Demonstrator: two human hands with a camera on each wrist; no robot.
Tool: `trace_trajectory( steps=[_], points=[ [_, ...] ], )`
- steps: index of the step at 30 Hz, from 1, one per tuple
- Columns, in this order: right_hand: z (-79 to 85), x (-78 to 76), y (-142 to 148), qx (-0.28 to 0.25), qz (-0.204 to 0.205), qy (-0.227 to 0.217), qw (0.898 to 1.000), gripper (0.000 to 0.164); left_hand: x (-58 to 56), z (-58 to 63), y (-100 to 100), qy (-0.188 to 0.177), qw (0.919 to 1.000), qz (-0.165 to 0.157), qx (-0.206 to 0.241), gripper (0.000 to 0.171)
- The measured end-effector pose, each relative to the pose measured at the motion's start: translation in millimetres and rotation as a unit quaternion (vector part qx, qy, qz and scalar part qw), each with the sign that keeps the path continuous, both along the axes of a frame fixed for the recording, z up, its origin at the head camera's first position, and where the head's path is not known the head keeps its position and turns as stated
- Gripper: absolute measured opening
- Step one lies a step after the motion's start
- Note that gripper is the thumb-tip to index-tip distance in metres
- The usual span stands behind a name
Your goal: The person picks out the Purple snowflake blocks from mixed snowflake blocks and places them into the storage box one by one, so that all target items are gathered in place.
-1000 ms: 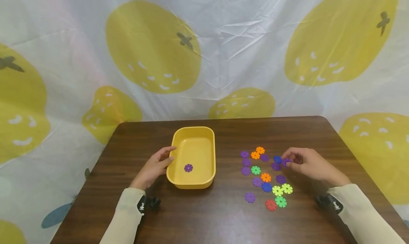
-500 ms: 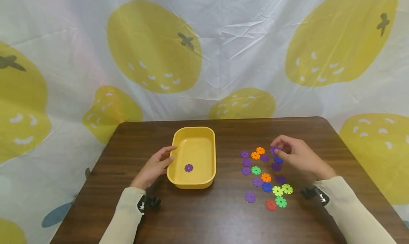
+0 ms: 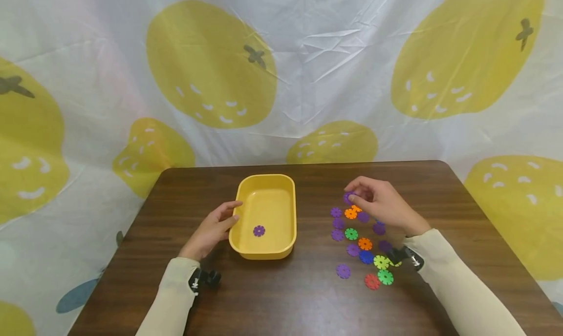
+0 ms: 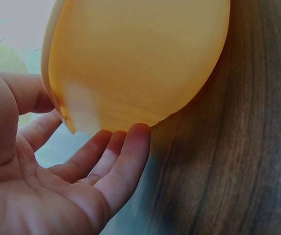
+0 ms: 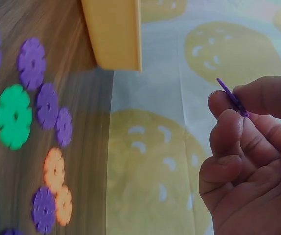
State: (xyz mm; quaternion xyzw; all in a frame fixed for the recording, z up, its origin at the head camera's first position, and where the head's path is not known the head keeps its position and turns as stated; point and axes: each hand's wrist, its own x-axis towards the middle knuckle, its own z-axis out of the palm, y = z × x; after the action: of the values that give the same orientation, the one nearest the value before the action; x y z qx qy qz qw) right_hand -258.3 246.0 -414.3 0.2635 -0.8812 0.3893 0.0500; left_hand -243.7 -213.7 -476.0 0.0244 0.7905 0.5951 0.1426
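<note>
A purple flower-shaped disc point(image 3: 348, 197) is pinched between the thumb and fingers of my right hand point(image 3: 387, 204), raised over the far side of the loose discs. The right wrist view shows this purple disc point(image 5: 232, 98) nearly edge-on. My left hand point(image 3: 213, 230) holds the left side of a yellow plastic tub point(image 3: 264, 256); in the left wrist view its fingertips point(image 4: 139, 131) lie against the tub's wall point(image 4: 140, 58). One purple disc point(image 3: 259, 231) lies flat on the tub's floor.
Several slotted discs lie right of the tub, among them a green disc point(image 3: 351, 234), an orange disc point(image 3: 365, 243), a blue disc point(image 3: 366, 257) and a red disc point(image 3: 372, 281). The brown table point(image 3: 281, 297) ends at a fruit-print curtain point(image 3: 246, 145).
My right hand has lifted the purple disc from the right side of the discs and carried it left and away from me. The left hand and the tub have stayed put.
</note>
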Motion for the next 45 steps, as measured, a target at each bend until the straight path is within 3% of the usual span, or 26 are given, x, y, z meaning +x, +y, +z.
trace_trajectory(
  steps=[10, 17, 25, 45],
  points=[
    [6.9, -14.2, -42, -0.016, 0.028, -0.001, 0.999, 0.014, 0.3, -0.9, -1, 0.002, 1.0, -0.001, 0.003, 0.048],
    [7.3, -24.8, -78, -0.038, 0.05, -0.031, 0.998, 0.013, 0.2, -0.3, -1, -0.001, 1.0, -0.002, 0.006, 0.048],
    [-0.4, -37.7, -114, -0.063, 0.079, -0.044, 0.994, 0.011, -2.1, -0.9, 1, -0.003, 1.0, 0.0, 0.003, 0.048],
    [-29.0, -55.7, -189, -0.039, 0.156, -0.023, 0.987, 0.009, -0.2, 1.5, -4, 0.002, 0.9998, -0.014, 0.016, 0.048]
  ],
)
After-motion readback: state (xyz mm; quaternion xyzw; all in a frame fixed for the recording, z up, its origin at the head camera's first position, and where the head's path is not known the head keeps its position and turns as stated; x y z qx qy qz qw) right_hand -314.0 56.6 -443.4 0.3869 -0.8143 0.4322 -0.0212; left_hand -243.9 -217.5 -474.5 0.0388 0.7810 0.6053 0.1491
